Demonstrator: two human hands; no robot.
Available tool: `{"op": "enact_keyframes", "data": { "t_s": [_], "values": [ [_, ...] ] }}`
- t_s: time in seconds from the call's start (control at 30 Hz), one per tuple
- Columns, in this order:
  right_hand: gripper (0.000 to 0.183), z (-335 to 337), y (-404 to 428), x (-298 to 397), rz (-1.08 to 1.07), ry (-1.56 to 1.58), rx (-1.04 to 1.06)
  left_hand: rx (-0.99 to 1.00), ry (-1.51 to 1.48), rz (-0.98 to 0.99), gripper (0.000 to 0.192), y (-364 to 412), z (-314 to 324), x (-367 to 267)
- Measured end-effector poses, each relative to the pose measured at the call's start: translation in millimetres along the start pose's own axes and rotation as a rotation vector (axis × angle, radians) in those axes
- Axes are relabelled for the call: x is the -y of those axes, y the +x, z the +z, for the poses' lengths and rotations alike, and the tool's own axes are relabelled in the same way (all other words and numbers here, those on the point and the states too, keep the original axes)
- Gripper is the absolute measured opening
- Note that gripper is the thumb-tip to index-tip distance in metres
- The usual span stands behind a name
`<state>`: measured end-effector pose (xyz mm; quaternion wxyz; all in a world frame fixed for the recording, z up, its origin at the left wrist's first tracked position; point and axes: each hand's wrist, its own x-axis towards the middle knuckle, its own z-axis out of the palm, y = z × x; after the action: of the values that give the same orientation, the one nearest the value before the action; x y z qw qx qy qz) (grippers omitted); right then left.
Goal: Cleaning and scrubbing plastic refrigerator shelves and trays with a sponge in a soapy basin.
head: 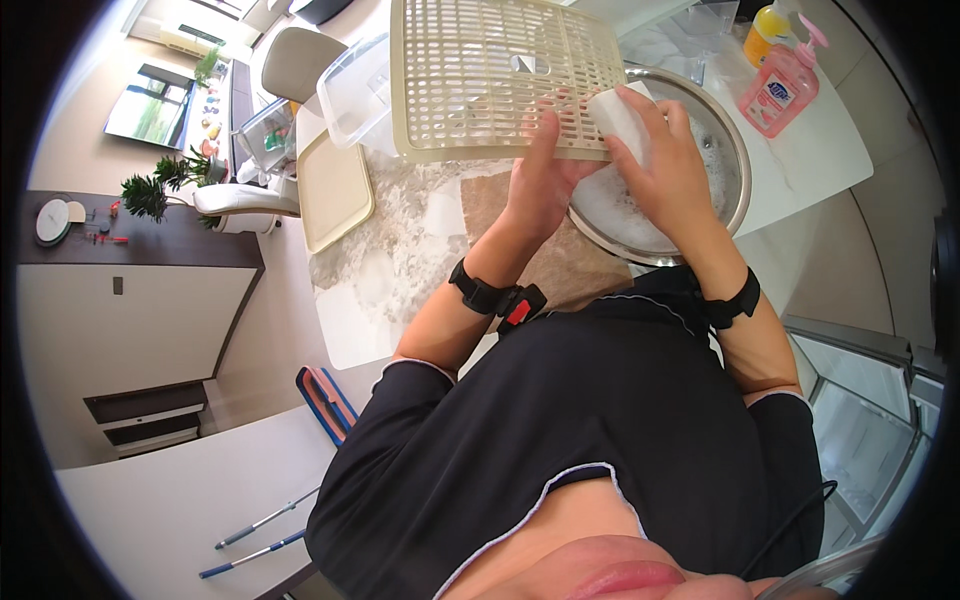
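Observation:
A cream plastic perforated tray (480,82) is held up, tilted, above the table. My left hand (544,176) grips its lower edge, the thumb in front and the other fingers partly hidden behind the slots. In my right hand (667,157) is a white sponge (619,120), pressed against the tray's right corner. Below that hand stands a round steel basin (742,187) of sudsy water. A brown cloth (577,259) lies on the table between the basin and my left forearm.
A cream flat tray (337,187) and a clear plastic bin (356,97) stand on the left of the table. Pink (780,90) and yellow (766,34) pump bottles are at the right. An open refrigerator (855,427) is at my right side; a chair (300,64) stands beyond the table.

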<state>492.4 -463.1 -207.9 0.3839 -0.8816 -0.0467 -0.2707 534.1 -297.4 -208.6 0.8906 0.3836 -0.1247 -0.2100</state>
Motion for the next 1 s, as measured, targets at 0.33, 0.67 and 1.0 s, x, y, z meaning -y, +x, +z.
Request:
{"op": "enact_keyframes", "data": {
  "t_s": [0.33,0.67,1.0],
  "values": [
    [0.043,1,0,5,0.001,-0.156,0.05,-0.096,0.446,-0.012,0.063,-3,0,23],
    [0.038,5,4,3,0.067,-0.083,0.037,-0.016,0.431,0.072,0.066,-3,-8,31],
    [0.038,1,10,-2,0.094,-0.075,0.067,0.006,0.444,0.061,0.069,-4,-4,29]
  ]
}}
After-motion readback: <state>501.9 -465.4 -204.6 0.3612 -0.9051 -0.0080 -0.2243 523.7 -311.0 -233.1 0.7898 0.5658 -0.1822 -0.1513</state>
